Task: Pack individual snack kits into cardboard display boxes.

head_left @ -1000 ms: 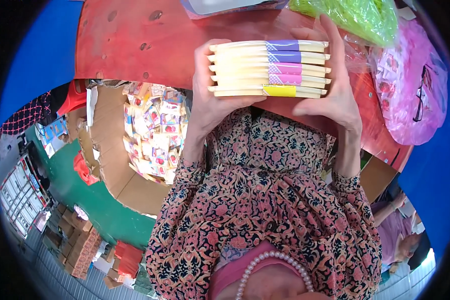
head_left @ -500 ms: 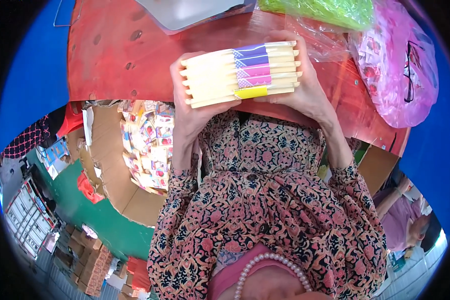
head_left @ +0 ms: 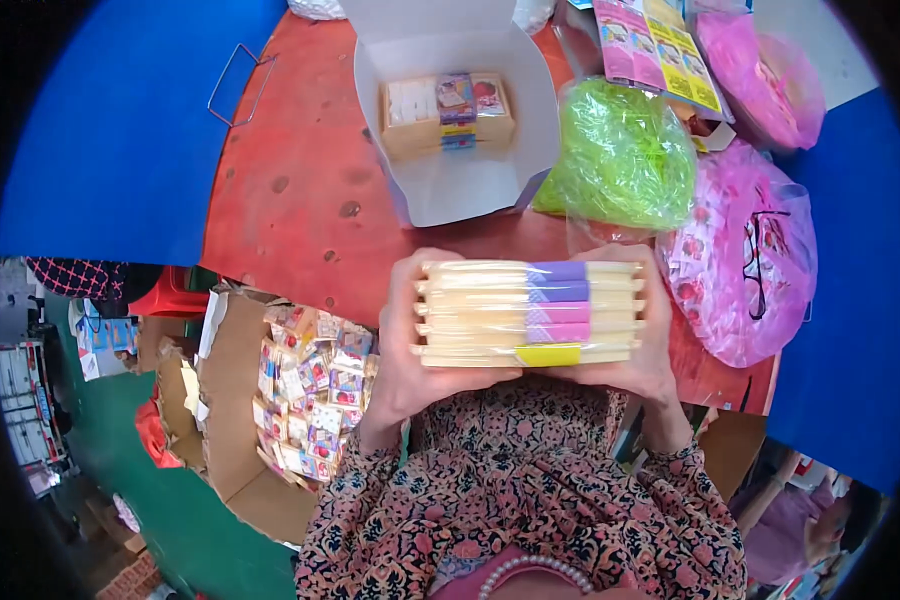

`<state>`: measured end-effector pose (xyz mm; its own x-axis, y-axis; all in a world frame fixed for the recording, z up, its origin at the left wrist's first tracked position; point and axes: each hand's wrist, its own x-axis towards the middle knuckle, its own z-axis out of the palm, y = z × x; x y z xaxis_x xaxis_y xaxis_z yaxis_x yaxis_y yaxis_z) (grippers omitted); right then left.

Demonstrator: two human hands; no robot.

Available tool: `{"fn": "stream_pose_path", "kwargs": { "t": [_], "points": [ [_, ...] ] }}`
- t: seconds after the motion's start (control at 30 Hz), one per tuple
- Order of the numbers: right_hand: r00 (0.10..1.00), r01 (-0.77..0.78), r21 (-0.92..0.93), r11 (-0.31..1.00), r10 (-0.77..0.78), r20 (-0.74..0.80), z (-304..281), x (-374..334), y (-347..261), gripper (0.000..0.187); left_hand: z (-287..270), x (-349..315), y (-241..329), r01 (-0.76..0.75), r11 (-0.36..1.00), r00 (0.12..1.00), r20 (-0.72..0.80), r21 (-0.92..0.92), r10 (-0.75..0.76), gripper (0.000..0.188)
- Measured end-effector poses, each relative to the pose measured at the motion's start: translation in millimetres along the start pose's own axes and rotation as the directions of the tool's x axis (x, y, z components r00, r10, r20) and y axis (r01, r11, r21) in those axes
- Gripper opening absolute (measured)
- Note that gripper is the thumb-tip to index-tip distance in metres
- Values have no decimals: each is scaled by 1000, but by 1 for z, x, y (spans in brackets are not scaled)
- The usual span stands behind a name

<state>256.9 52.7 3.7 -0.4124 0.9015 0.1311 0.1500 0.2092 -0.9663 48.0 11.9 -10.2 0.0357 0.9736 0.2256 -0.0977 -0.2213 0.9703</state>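
Note:
Between both hands I hold a stack of cream-coloured packs (head_left: 475, 313) with purple, pink and yellow bands, above the red table's near edge. My left hand (head_left: 398, 335) clasps its left end, and my right hand (head_left: 655, 330) clasps the right end, with fingers running underneath. Just beyond the stack stands an open white box (head_left: 460, 195). Inside it lies a similar banded stack (head_left: 445, 110). To the right of that box is a clear bag of bright green shredded filler (head_left: 625, 155).
A pink plastic bag (head_left: 735, 255) of small packets, with black-framed glasses (head_left: 757, 265) on it, lies at the right. Printed sheets (head_left: 660, 55) sit behind. Left of me, a large carton (head_left: 240, 400) holds many small packs. Another person (head_left: 795, 520) is at the lower right.
My view has shifted toward the far side of the table, bringing the white box's inside into sight. The stack remains between my hands and now appears lower in the picture.

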Motion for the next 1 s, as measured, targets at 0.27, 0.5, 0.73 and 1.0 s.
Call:
{"fn": "stream_pose_path", "kwargs": {
  "t": [0.27,0.5,0.73,1.0],
  "points": [
    [969,201,29,979,-194,-152,-23,8,-16,82,-8,44,16,-165,986,973,165,31,158,100],
    [936,-8,305,952,114,-332,-44,58,-43,52,-40,59,6,-185,558,871,-129,809,475,83],
    [948,5,-1,1000,-5,-318,8,134,-86,29,-30,74,-45,3,753,862,-384,658,332,53],
    [957,-186,-497,847,41,-287,36,145,-90,55,-29,71,-52,-18,733,827,-402,680,393,36]
  ]
}}
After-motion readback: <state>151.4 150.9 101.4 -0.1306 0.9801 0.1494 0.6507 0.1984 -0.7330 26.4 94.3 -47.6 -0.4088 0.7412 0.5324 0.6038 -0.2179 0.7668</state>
